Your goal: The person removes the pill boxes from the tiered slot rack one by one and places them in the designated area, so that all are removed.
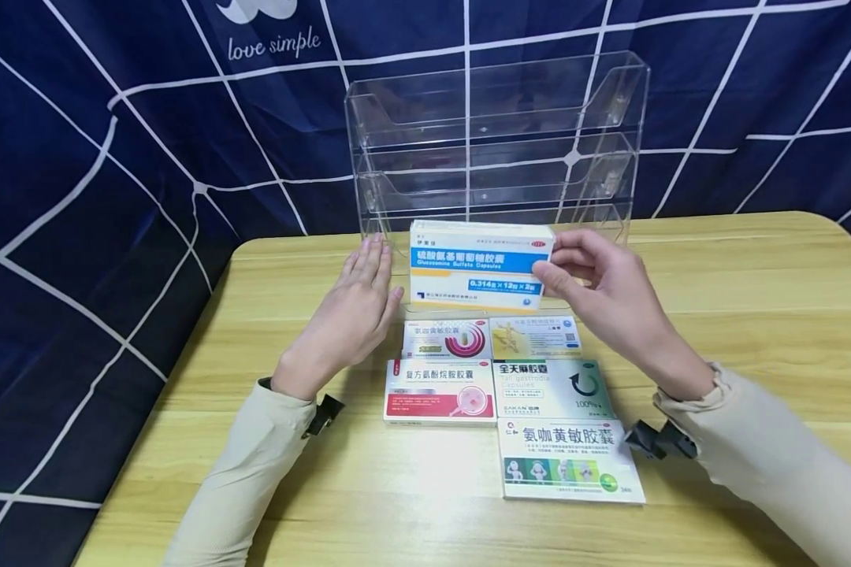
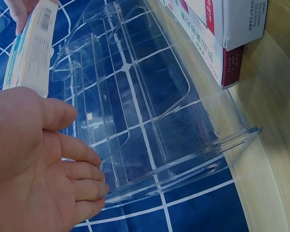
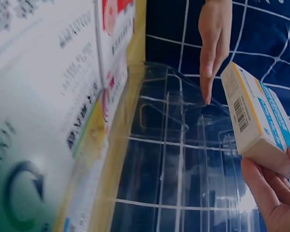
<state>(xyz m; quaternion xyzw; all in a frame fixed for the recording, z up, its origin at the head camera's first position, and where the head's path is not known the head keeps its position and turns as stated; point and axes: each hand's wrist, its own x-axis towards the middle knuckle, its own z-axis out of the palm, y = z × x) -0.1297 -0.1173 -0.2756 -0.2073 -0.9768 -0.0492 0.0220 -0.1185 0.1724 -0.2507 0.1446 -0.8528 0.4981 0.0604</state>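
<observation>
My right hand (image 1: 570, 272) pinches the right end of a white, blue and orange medicine box (image 1: 478, 264), holding it upright just in front of the clear acrylic tiered rack (image 1: 496, 142). The same box (image 3: 258, 118) shows in the right wrist view above my fingers (image 3: 270, 188), and its edge (image 2: 31, 46) appears in the left wrist view. My left hand (image 1: 358, 303) is flat with straight fingers beside the box's left end, holding nothing; its fingertips (image 2: 87, 174) lie near the rack's base (image 2: 193, 159).
Several medicine boxes lie flat on the wooden table (image 1: 737, 315) in front of the rack: a red-and-white one (image 1: 440, 391), a green one (image 1: 549, 388), a large white-green one (image 1: 570, 461). A dark blue grid-patterned cloth (image 1: 113, 157) hangs behind.
</observation>
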